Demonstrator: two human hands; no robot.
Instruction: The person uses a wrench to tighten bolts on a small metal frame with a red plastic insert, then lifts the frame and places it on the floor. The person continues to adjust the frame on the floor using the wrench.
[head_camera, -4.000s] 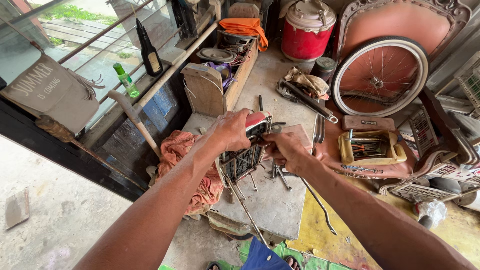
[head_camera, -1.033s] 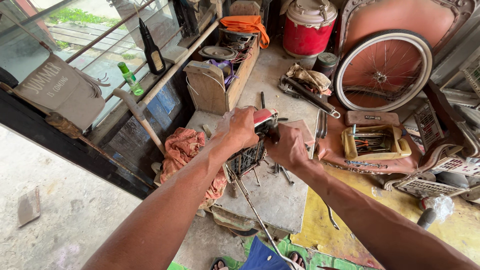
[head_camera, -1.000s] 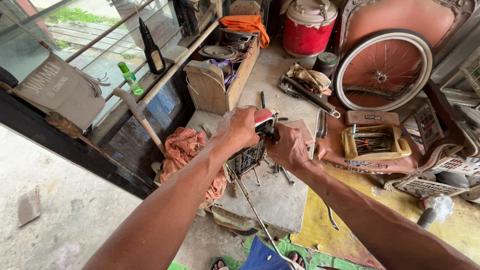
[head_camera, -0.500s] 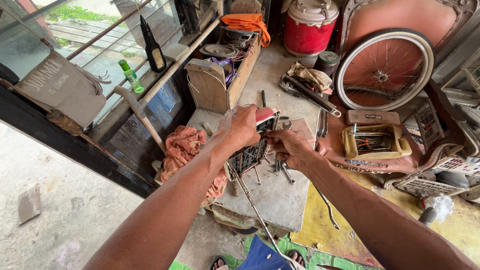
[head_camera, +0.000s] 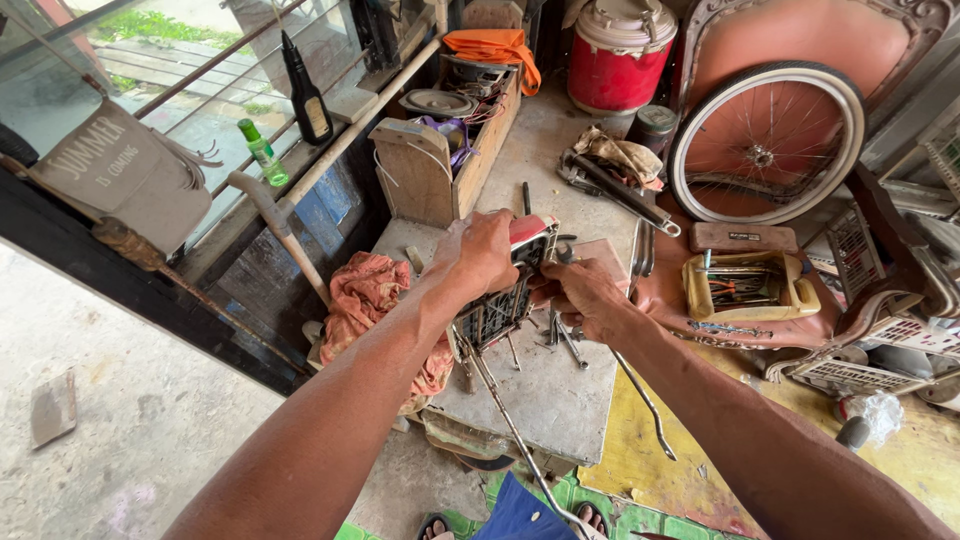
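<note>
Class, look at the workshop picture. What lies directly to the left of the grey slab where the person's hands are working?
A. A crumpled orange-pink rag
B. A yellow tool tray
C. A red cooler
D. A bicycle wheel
A: the crumpled orange-pink rag lies against the left edge of the grey slab, while the wheel, cooler and tool tray lie behind or right of it.

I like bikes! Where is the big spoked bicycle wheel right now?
In the head view, the spoked bicycle wheel leans at the upper right, beside the red cooler jug, above the yellow tool tray.
</note>
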